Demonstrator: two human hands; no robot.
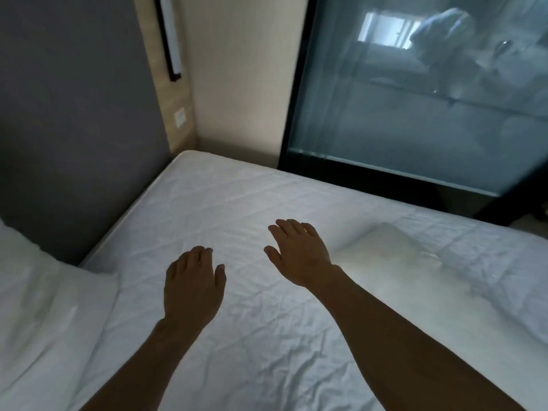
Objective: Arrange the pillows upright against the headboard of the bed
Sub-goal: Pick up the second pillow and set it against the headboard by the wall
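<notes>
There are no words, numbers or signs to read here; the small wall switch (179, 118) by the bed is plain.

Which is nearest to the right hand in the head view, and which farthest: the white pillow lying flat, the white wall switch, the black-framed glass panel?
From the right hand:
1. White pillow lying flat, just to its right.
2. Black-framed glass panel, beyond the bed's far edge.
3. White wall switch, high up on the left.
</notes>
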